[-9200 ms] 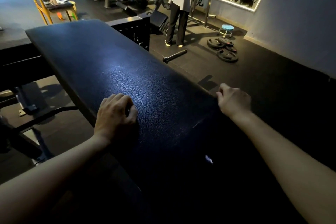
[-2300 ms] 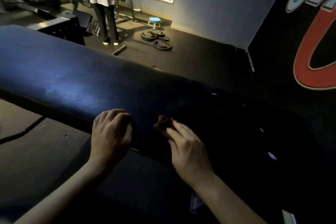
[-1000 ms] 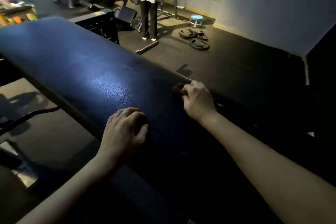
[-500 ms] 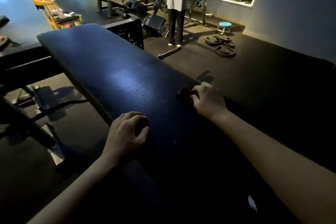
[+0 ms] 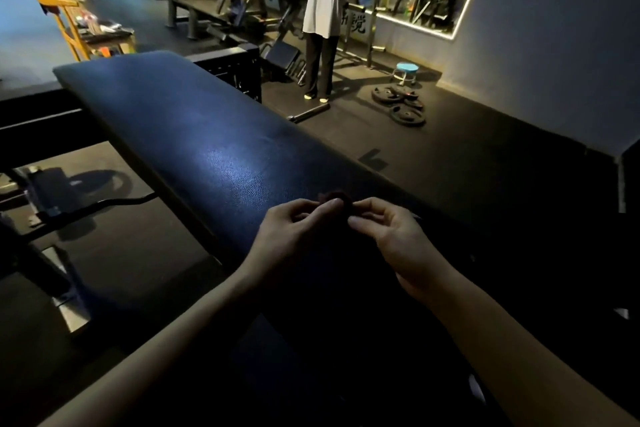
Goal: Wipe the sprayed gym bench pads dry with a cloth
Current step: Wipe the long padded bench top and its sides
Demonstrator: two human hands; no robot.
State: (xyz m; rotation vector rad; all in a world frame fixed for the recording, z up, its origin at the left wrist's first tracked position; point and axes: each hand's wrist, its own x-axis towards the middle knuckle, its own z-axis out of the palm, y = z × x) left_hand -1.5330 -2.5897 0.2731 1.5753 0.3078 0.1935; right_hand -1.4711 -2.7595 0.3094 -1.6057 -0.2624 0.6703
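A long black padded bench pad [image 5: 194, 135] runs from the upper left toward me, with a sheen on its middle. A small dark reddish cloth [image 5: 335, 198] is bunched just above the pad's near part. My left hand [image 5: 294, 232] pinches the cloth's left side with thumb and fingers. My right hand [image 5: 388, 232] pinches its right side. Both hands are held close together over the pad. Most of the cloth is hidden in the dark between my fingers.
A person [image 5: 323, 10] stands at the back by weight machines. Weight plates [image 5: 403, 106] and a small blue stool [image 5: 406, 71] lie on the floor to the right. An orange chair [image 5: 65, 24] stands far left. Bench frame bars [image 5: 104, 203] run below the pad's left side.
My left hand has left the pad's near edge and come to the cloth. My right hand drew back from the far edge; both now hold the cloth between them.
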